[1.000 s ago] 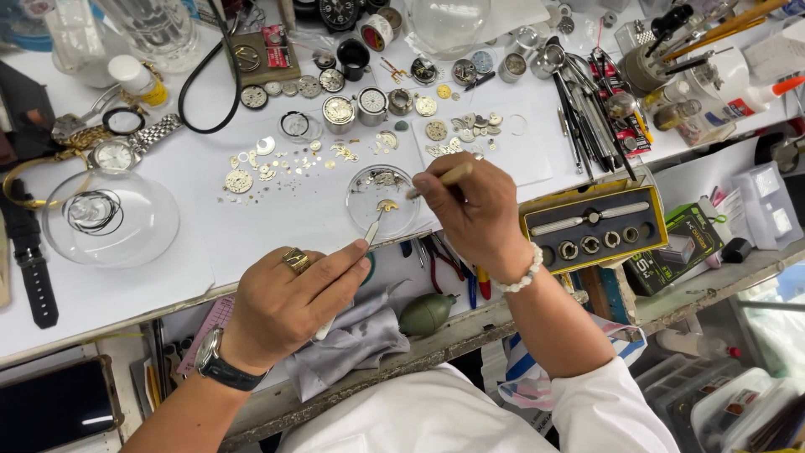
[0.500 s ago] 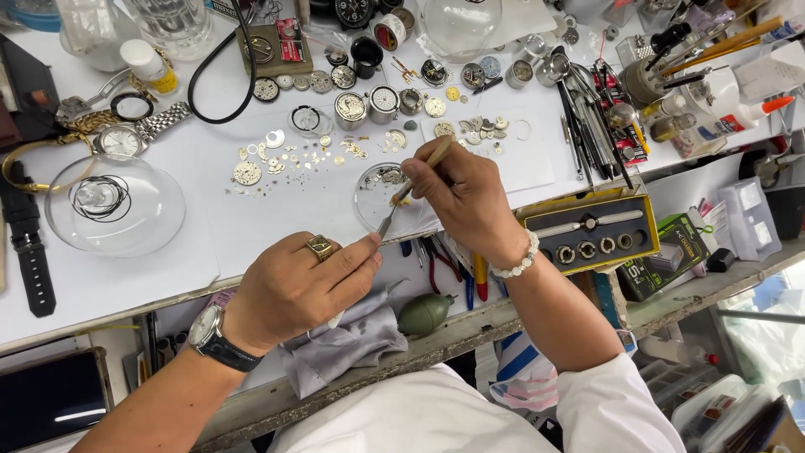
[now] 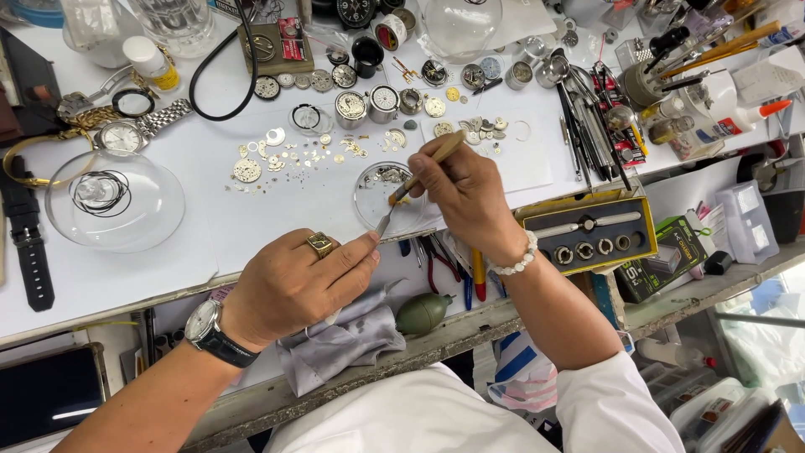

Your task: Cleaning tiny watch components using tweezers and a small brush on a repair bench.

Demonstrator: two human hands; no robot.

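Head view: right grip [image 3: 459, 195] pinches one brush [image 3: 423, 172]; left grip [image 3: 295, 285] pinches one tweezers [image 3: 382, 223].

The workbench [image 3: 251, 226] is white-topped with a worn front edge. Loose watch parts [image 3: 289, 159], small gears and plates, are scattered across its centre. A shallow glass dish [image 3: 381, 201] sits just right of them. An upturned glass dome [image 3: 113, 201] rests at the left, beside a metal-bracelet wristwatch [image 3: 126, 134] and a black strap [image 3: 29, 252]. A yellow tool case [image 3: 587, 235] lies at the right. A grey cloth [image 3: 344, 335] and green dust blower [image 3: 422, 313] lie at the front edge.
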